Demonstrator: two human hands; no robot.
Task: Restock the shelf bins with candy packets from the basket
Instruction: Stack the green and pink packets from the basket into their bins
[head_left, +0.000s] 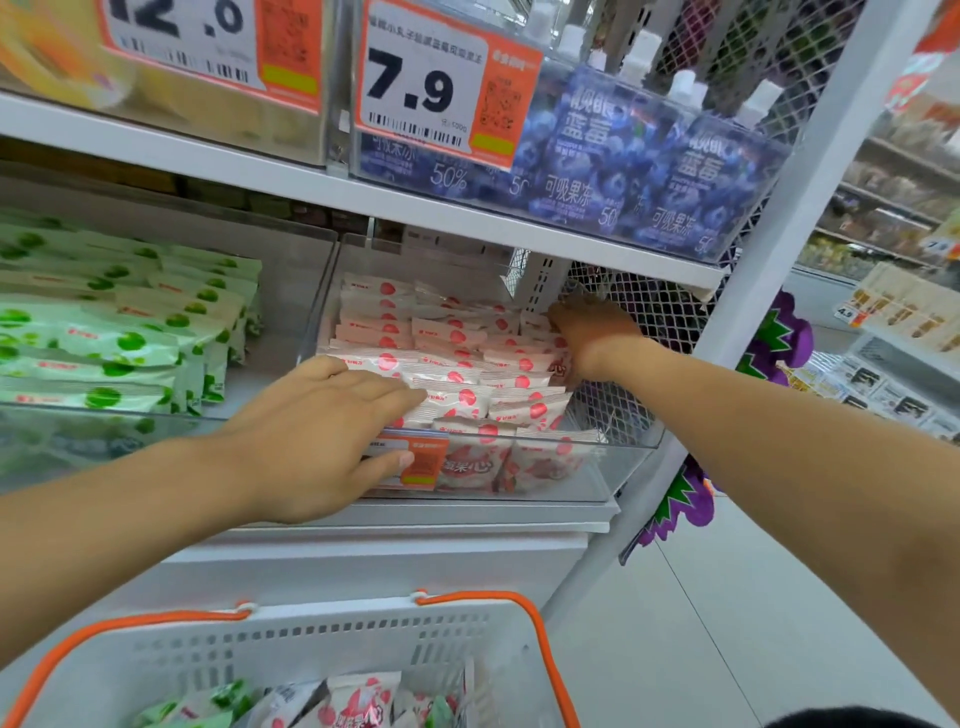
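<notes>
Tidying red packets in bin; left hand flat, right hand unclear; next, grab more from basket.

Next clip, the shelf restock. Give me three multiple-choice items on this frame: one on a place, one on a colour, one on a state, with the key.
1. Where is the right hand?
A. in the basket
B. at the far right of the pink-packet bin
C. on the top shelf

2. What colour are the handles of the basket?
A. orange
B. blue
C. black

3. How does the left hand lie?
A. fist closed round a packet
B. hanging at the side
C. fingers flat on the pink packets

Key: B, it reaches in beside the mesh; A, orange loops on the white rim; C, straight fingers rest on the pile.
</notes>
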